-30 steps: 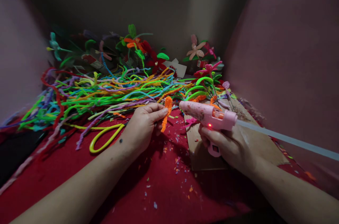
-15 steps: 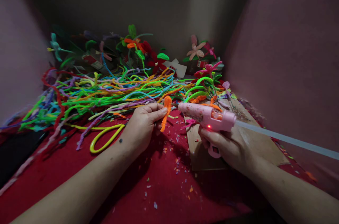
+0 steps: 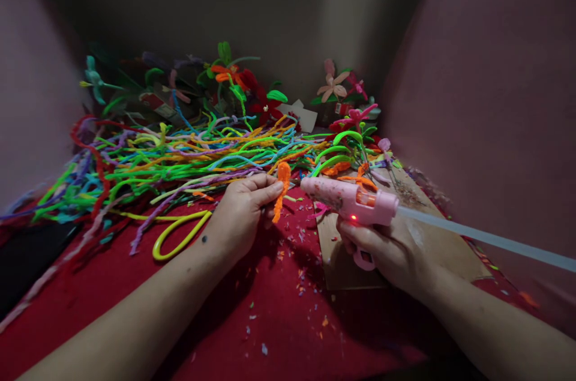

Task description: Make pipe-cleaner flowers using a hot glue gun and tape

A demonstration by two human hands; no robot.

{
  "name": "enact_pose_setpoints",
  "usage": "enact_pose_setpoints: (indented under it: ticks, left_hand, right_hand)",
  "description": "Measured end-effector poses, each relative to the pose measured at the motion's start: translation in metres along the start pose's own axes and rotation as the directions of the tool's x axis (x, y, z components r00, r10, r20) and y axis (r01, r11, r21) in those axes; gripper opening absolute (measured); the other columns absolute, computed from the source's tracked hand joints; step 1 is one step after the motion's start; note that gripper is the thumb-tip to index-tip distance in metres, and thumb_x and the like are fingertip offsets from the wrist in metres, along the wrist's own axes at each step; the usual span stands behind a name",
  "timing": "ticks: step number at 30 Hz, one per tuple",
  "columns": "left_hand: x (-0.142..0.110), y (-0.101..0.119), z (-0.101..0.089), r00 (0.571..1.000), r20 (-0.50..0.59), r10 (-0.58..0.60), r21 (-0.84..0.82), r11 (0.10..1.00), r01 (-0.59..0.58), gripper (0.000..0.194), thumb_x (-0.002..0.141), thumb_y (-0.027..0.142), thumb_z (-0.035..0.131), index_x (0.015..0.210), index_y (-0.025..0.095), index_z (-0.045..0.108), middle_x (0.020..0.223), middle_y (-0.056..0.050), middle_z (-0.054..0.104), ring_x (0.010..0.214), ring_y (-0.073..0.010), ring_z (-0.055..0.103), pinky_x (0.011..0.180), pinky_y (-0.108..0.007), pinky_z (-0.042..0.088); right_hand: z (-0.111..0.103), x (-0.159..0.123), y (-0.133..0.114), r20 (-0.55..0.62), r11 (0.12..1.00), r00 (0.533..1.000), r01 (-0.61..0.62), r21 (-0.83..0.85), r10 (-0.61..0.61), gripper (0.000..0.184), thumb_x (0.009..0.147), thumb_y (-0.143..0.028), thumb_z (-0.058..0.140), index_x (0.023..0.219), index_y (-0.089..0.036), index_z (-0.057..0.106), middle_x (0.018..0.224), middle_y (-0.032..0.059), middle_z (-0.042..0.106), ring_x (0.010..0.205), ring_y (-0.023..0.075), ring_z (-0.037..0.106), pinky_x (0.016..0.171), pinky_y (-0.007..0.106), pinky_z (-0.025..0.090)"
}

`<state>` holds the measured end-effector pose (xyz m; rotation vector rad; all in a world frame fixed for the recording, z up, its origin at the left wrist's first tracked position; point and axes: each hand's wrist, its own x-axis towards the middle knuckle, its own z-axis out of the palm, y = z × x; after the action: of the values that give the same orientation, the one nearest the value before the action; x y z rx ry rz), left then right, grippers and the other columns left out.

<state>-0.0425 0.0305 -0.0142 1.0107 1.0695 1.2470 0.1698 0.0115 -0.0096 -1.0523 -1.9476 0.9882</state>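
Your left hand (image 3: 245, 210) pinches a folded orange strip (image 3: 283, 180) between thumb and fingers, its rounded end standing upward and its lower end hanging below your grip. Your right hand (image 3: 387, 243) is wrapped around a pink glue gun (image 3: 344, 195), with its nozzle (image 3: 305, 183) pointing at the strip from just beside it; a gap shows between them. How hard your finger presses the trigger, you can't tell from here, as the hand hides it.

The red light (image 3: 353, 218) glows, so treat the tip as hot. Your left thumb sits close to the strip's near edge, and a small slip of either wrist could bring the nozzle or a bead of glue onto your skin. Squeezing too hard might flood the fuzz and mat it; a loose pinch could let the strip twist away as the tip touches.

The long glue stick (image 3: 486, 237) sticks far out of the gun's back, so its weight may tug your aim off, or it could knock something on your right. Below the strip, loose scraps (image 3: 301, 243) litter the red cloth (image 3: 180, 321), and any drip landing there would likely pick them up. The tangled pile of fuzzy stems (image 3: 180, 159) lies just beyond your left fingers, where stray glue strings might catch.
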Motion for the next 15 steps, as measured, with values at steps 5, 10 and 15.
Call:
enact_pose_setpoints:
  ticks: [5, 10, 15]
  left_hand:
    - [0.0013, -0.0010, -0.0009, 1.000, 0.010, 0.006, -0.017, 1.000, -0.006, 0.022, 0.071, 0.022, 0.066, 0.055, 0.017, 0.052, 0.046, 0.005, 0.042, 0.042, -0.0069, 0.038, 0.051, -0.023, 0.038]
    - [0.0014, -0.0017, -0.0012, 1.000, 0.004, 0.002, -0.025, 1.000, -0.002, 0.019, 0.068, 0.021, 0.068, 0.056, 0.016, 0.054, 0.047, 0.005, 0.042, 0.043, -0.0073, 0.040, 0.053, -0.022, 0.040]
    - [0.0016, -0.0019, -0.0010, 1.000, 0.006, 0.006, -0.027, 1.000, -0.006, 0.019, 0.070, 0.019, 0.066, 0.056, 0.016, 0.053, 0.048, 0.006, 0.042, 0.041, -0.0052, 0.034, 0.058, -0.024, 0.045]
  right_hand:
    - [-0.0012, -0.0024, 0.0012, -0.040, 0.999, 0.999, -0.003, -0.040, 0.001, 0.027, 0.085, -0.038, 0.052, 0.068, -0.020, 0.061, 0.057, 0.0005, 0.051, 0.051, 0.0122, 0.046, 0.047, 0.024, 0.039]
    - [0.0005, -0.0035, 0.0039, -0.066, 1.000, 0.998, 0.014, 0.011, -0.014, 0.026, 0.086, -0.040, 0.051, 0.083, -0.018, 0.064, 0.065, 0.0023, 0.058, 0.056, 0.0132, 0.053, 0.050, 0.024, 0.042]
    - [0.0001, -0.0038, 0.0046, -0.049, 0.999, 0.998, 0.043, 0.016, -0.042, 0.025, 0.085, -0.039, 0.052, 0.089, -0.018, 0.064, 0.065, 0.0025, 0.059, 0.057, 0.0132, 0.053, 0.050, 0.024, 0.043]
